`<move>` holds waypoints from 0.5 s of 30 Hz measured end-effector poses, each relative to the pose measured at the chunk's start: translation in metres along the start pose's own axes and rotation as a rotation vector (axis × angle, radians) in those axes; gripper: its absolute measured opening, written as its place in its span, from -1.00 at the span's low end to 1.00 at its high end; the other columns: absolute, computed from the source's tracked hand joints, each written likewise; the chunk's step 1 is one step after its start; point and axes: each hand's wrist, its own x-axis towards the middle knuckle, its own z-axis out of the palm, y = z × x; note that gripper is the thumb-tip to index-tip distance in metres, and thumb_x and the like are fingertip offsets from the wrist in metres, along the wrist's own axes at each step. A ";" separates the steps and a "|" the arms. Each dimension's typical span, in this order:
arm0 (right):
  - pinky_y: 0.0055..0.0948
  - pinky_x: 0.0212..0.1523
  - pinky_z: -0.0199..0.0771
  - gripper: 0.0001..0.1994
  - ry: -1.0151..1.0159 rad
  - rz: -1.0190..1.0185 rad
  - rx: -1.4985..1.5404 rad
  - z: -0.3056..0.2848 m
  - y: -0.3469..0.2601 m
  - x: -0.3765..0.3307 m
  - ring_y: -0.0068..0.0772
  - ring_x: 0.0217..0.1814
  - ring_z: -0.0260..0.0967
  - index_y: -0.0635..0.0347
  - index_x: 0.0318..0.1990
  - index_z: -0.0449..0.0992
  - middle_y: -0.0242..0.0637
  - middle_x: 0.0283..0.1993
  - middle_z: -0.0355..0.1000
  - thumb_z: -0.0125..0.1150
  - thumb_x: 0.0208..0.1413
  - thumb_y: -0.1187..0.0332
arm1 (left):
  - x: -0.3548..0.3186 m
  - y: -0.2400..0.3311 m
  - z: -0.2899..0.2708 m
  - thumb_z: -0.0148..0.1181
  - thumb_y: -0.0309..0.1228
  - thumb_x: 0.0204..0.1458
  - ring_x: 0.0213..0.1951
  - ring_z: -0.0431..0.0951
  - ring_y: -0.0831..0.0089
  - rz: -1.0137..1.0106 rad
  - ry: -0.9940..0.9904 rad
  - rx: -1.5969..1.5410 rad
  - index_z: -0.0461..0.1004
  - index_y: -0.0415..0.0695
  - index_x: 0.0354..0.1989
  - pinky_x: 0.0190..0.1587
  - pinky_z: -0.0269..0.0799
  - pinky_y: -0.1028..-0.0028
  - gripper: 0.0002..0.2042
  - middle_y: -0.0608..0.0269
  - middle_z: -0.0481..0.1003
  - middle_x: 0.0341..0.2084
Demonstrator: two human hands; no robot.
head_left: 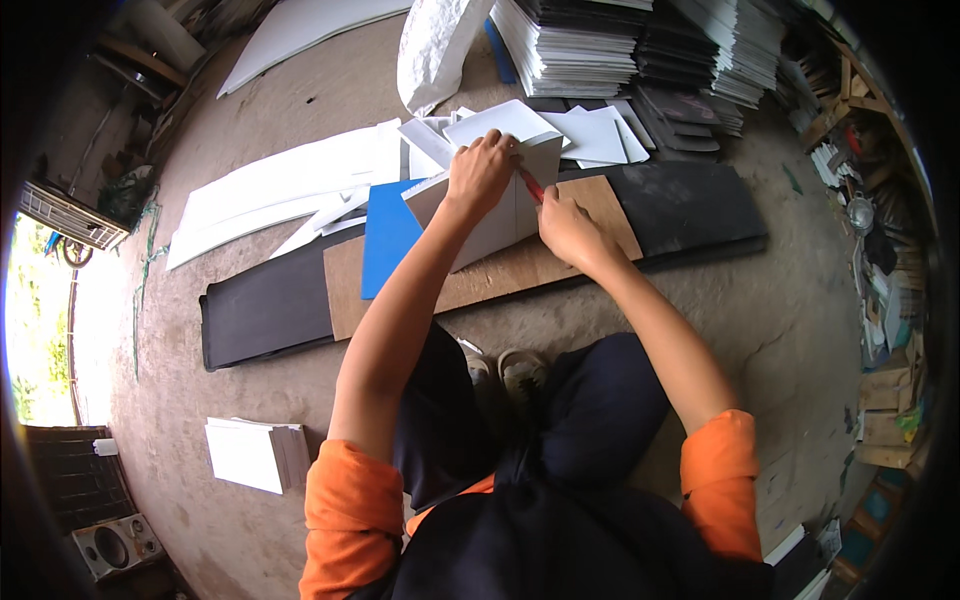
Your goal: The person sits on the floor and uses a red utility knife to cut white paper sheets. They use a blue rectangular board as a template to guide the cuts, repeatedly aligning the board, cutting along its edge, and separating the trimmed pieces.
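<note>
A whitish sheet of board stands tilted on a brown wooden board in front of me. My left hand is closed over the sheet's upper edge. My right hand grips a slim red tool, which looks like a utility knife, its tip against the sheet close to my left fingers. A blue panel lies under the sheet's left side. Loose white pieces lie just beyond. Both forearms reach in from below, with orange sleeves rolled up.
Long black slabs lie beneath the wooden board. White sheets are spread to the far left. Tall stacks of white and black sheets and a white sack stand behind. A small white stack sits at near left, cluttered shelves at right.
</note>
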 end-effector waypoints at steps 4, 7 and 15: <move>-0.09 -0.35 0.44 -0.76 0.061 -0.044 0.000 0.006 0.014 0.005 0.12 -0.29 0.40 0.40 -0.18 0.23 0.23 -0.37 0.38 -0.21 0.11 0.37 | 0.004 -0.004 0.002 0.09 -0.25 -0.07 -0.39 0.50 0.26 0.018 0.003 -0.048 0.42 -0.11 -0.40 -0.41 0.43 0.34 -0.81 0.23 0.43 -0.42; -0.10 -0.41 0.44 -0.76 0.125 0.001 -0.036 -0.004 0.001 0.000 0.09 -0.38 0.42 0.37 -0.23 0.27 0.15 -0.46 0.40 -0.18 0.12 0.33 | 0.005 -0.010 0.006 0.00 -0.24 -0.01 -0.44 0.49 0.17 -0.020 -0.034 -0.050 0.40 -0.10 -0.32 -0.46 0.41 0.26 -0.79 0.23 0.42 -0.40; -0.16 -0.49 0.46 -0.74 0.272 -0.067 -0.163 -0.007 0.007 0.000 0.01 -0.47 0.43 0.32 -0.35 0.35 0.02 -0.59 0.40 -0.06 0.10 0.24 | 0.009 -0.014 0.014 0.08 -0.22 -0.07 -0.43 0.51 0.22 -0.086 0.023 -0.014 0.42 -0.15 -0.42 -0.43 0.43 0.30 -0.77 0.20 0.45 -0.46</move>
